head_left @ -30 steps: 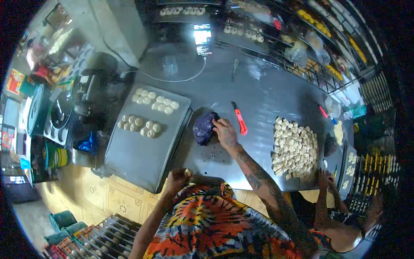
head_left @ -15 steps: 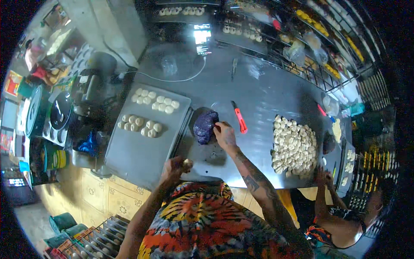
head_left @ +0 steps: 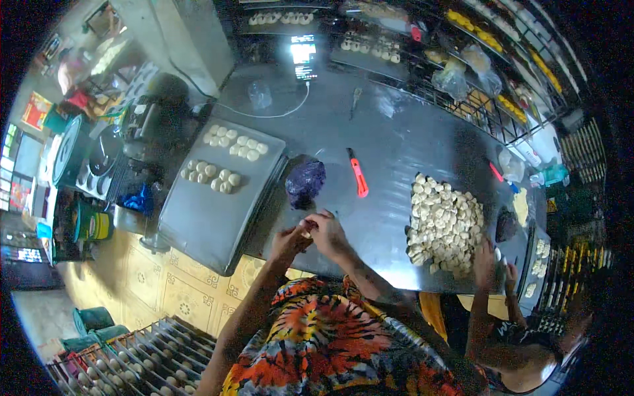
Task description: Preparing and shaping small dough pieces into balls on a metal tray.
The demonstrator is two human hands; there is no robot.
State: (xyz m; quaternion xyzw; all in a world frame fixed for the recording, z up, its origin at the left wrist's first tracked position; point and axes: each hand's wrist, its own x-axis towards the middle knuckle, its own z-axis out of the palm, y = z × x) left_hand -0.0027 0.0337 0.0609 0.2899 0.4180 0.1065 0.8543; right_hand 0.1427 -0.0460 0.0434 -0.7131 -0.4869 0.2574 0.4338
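Observation:
My left hand (head_left: 288,244) is closed around a small pale dough piece (head_left: 306,229), held just past the table's near edge. Fingers of my right hand (head_left: 328,235) meet it from the other side and press on the dough, covering most of it. Whether the right fingers also hold a bit of purple filling is hidden. Just beyond both hands, a lump of dark purple filling (head_left: 305,183) lies on the metal table (head_left: 356,247). To its right rests a red utility knife (head_left: 358,175) with its blade pointing away.
At left, a tray (head_left: 205,228) carries rows of dough balls (head_left: 224,177). Many dough pieces (head_left: 446,224) are heaped at right, beside a co-worker's hand (head_left: 485,264). A phone (head_left: 304,56) with a white cable (head_left: 277,115) lies at the back. Racks (head_left: 475,112) stand behind.
My right hand has left the purple lump and come back toward me to the dough in my left hand. My left hand has risen slightly and moved right to meet it.

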